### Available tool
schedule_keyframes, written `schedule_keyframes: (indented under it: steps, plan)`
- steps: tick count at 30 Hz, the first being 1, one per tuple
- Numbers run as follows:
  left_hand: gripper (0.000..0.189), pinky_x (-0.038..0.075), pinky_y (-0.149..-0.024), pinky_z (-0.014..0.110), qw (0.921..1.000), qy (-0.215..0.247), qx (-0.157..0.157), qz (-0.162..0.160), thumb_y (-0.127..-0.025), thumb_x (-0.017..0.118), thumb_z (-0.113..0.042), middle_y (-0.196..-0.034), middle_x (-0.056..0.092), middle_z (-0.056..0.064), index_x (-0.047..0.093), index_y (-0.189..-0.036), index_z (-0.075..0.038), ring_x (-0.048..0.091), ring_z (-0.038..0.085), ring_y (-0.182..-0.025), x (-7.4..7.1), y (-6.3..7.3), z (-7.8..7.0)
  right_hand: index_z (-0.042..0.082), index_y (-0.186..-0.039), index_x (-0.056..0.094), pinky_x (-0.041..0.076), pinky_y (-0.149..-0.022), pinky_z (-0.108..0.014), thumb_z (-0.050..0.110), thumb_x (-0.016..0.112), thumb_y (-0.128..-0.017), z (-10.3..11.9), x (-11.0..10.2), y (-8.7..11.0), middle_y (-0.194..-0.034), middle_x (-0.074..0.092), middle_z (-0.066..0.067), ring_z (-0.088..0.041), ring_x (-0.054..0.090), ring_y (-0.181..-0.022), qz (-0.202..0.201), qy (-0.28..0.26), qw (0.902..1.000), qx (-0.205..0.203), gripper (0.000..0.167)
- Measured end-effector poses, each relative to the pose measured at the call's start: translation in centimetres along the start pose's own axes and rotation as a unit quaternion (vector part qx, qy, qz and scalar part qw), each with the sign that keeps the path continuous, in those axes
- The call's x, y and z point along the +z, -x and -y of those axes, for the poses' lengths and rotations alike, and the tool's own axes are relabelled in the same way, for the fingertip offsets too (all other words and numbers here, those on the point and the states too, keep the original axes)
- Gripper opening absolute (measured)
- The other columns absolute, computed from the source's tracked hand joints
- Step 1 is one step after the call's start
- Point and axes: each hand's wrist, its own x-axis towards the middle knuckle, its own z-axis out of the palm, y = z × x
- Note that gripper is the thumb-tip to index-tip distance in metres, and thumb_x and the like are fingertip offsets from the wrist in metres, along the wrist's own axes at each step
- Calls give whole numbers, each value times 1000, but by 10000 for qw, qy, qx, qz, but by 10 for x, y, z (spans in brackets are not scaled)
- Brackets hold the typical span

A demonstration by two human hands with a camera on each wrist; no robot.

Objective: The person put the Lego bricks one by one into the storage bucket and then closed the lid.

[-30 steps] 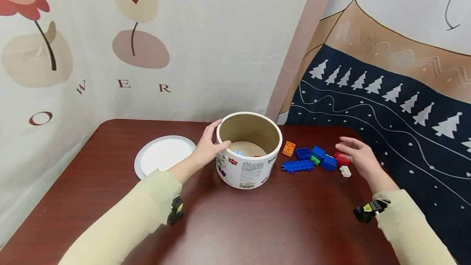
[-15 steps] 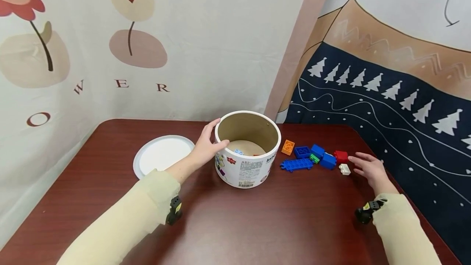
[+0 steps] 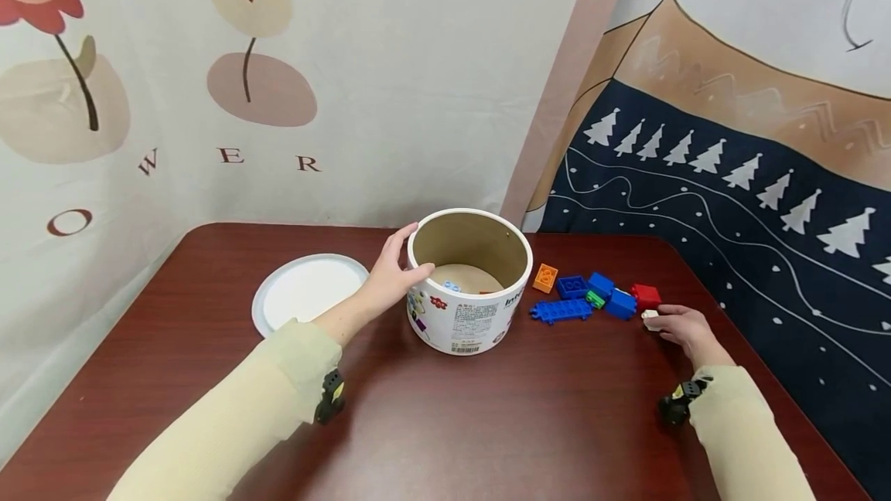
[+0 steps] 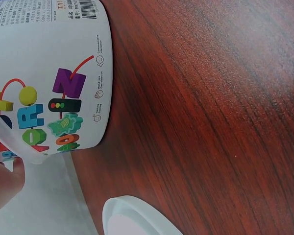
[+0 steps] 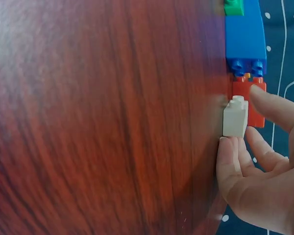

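A white round bucket (image 3: pixel 466 331) stands upright on the table, printed with colourful letters and text. My left hand (image 3: pixel 391 277) grips its left rim, with the thumb over the edge. At the right, my right hand (image 3: pixel 685 328) pinches a small white toy brick (image 5: pixel 234 117) between thumb and fingers, low at the table. The thumb is right at the brick's end in the right wrist view. A red brick (image 3: pixel 646 297) lies just beyond it, close to the fingertips. Light blue pieces (image 3: pixel 451 286) show on the bucket's floor.
Several blue bricks (image 3: pixel 620 305), a green piece (image 3: pixel 595 300), a long blue base piece (image 3: pixel 561 311) and an orange brick (image 3: pixel 545 277) lie right of the bucket. A white round lid (image 3: pixel 306 292) lies to its left. Printed cloths hang behind the table.
My right hand has come down from above the bricks and moved in to the white brick, which now has my fingers on it. My left hand stays on the bucket rim.
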Motion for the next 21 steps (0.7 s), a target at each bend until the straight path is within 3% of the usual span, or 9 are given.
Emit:
schedule_keyframes:
  steps: [1,4,9,12,15,18,21]
  plan:
    - [75,32,-109,49,10000,-6,2,3,-84,63,-16,-150,22,16,23,-147,-8,31,31,-132,0,0,0,-13,-140,25,53,-87,-30,15,59,-89,0,0,0,-140,27,-34,-25,53,-102,-42,30,10000,20,67]
    - [75,32,-109,48,10000,-25,9,2,-84,63,-15,-149,23,16,23,-147,-8,31,31,-132,1,0,-1,-14,-138,28,55,-72,-23,11,61,-88,0,1,1,-137,30,-35,-13,56,-85,-133,38,9999,35,65]
    - [75,32,-109,48,10000,-45,2,-1,-84,63,-15,-149,22,16,23,-147,-7,31,31,-132,0,1,-2,-16,-134,34,54,-65,-19,9,60,-88,-1,0,3,-126,43,-34,0,55,-70,-193,-112,9998,-1,59]
    - [75,32,-109,48,10000,-38,-7,2,-84,63,-16,-149,22,16,23,-147,-8,31,31,-132,0,1,-2,-19,-132,35,54,-65,-19,8,58,-88,-2,-3,4,-96,63,-14,2,58,-68,-69,-345,9992,-176,56]
    - [75,32,-109,48,10000,-38,-12,3,-84,63,-16,-149,22,16,23,-147,-8,31,31,-131,0,2,-3,-19,-131,37,55,-66,-18,7,57,-89,-3,-6,7,-77,60,12,3,60,-67,69,-793,9965,-253,54]
    - [75,32,-109,48,10000,-54,-9,-18,-83,63,-16,-149,22,16,23,-147,-8,32,31,-131,0,2,-3,-8,-121,55,55,-67,-19,7,60,-87,-2,-11,9,-73,56,16,1,61,-68,178,-1313,9909,-249,37]
    - [75,31,-109,48,10000,-58,-16,-33,-83,63,-15,-149,23,16,23,-147,-8,32,31,-131,0,2,-3,12,-93,70,55,-68,-19,6,62,-85,2,-14,10,-74,56,16,0,61,-69,221,-1799,9832,-223,13]
